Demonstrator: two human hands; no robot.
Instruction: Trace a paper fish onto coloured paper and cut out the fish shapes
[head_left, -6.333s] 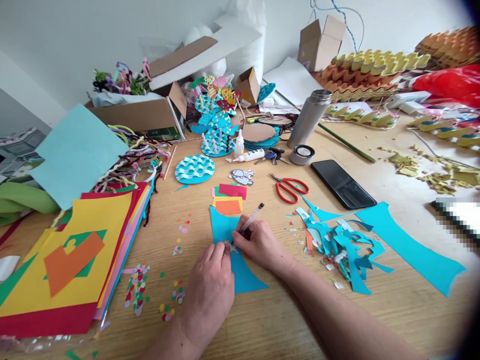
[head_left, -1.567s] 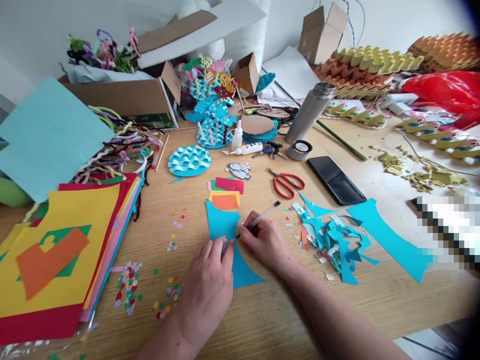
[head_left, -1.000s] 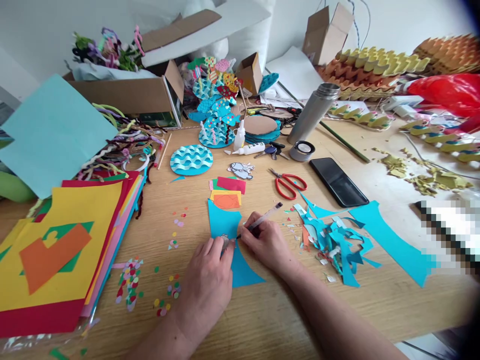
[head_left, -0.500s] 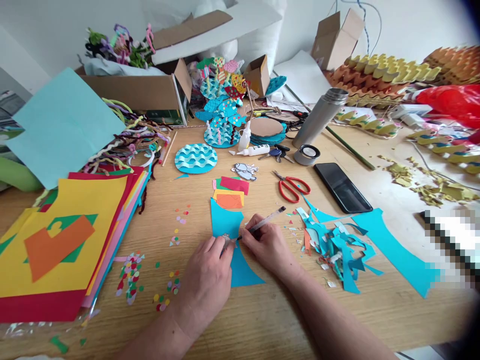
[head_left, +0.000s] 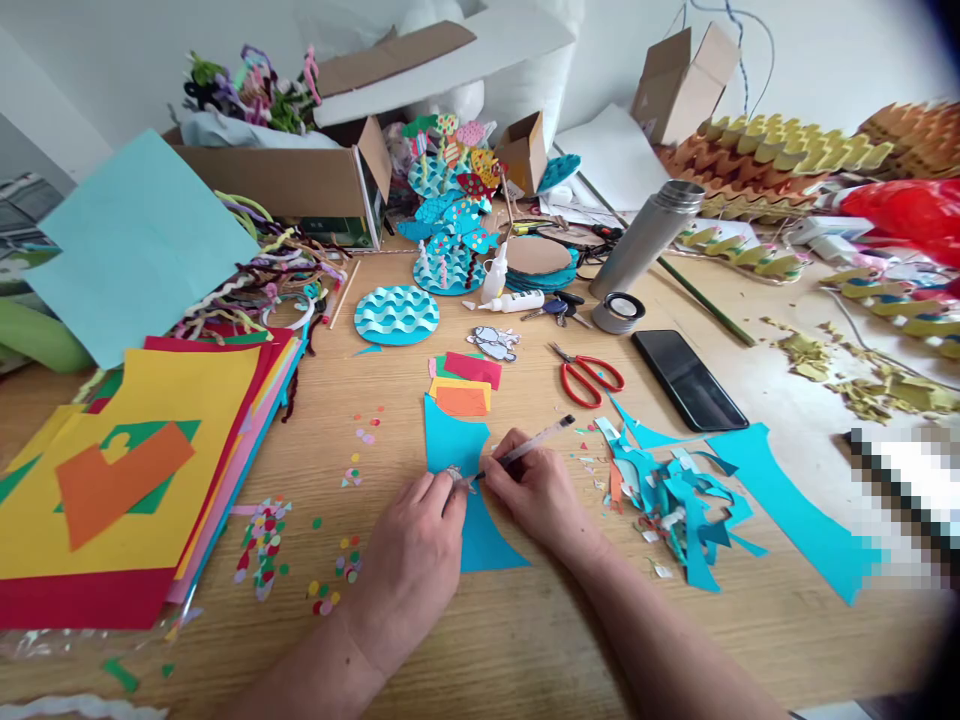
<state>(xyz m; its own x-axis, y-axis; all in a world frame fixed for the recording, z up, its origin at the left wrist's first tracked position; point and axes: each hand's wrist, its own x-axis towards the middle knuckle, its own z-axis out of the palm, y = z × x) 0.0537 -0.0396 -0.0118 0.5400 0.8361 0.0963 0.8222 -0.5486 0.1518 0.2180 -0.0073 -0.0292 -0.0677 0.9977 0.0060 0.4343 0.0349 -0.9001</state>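
Note:
In my right hand point(head_left: 534, 490) is a slim clear-barrelled pen point(head_left: 544, 437), gripped with the fingers closed. Its tip touches down beside a small greyish paper cutout point(head_left: 456, 474) on a curved piece of blue paper point(head_left: 457, 430). My left hand point(head_left: 420, 535) presses the cutout against that paper with bent, closed fingertips, which hide most of it. Just beyond the blue paper lie small orange, yellow, red and green paper pieces point(head_left: 461, 400). A fish-like paper cutout point(head_left: 495, 343) rests farther back. Red-handled scissors point(head_left: 589, 377) lie open beyond my right hand.
Blue scraps point(head_left: 694, 510) and a phone point(head_left: 690, 380) are on the right, a steel flask point(head_left: 649, 240) behind them. Coloured sheets point(head_left: 142, 380) and confetti dots point(head_left: 262, 540) lie left. Glue bottles point(head_left: 514, 300) and a wavy blue disc point(head_left: 396, 315) stand farther back.
The camera view has shifted slightly, so the background sits a little farther right. Both hands keep nearly the same place on the blue paper, the pen still beside the cutout.

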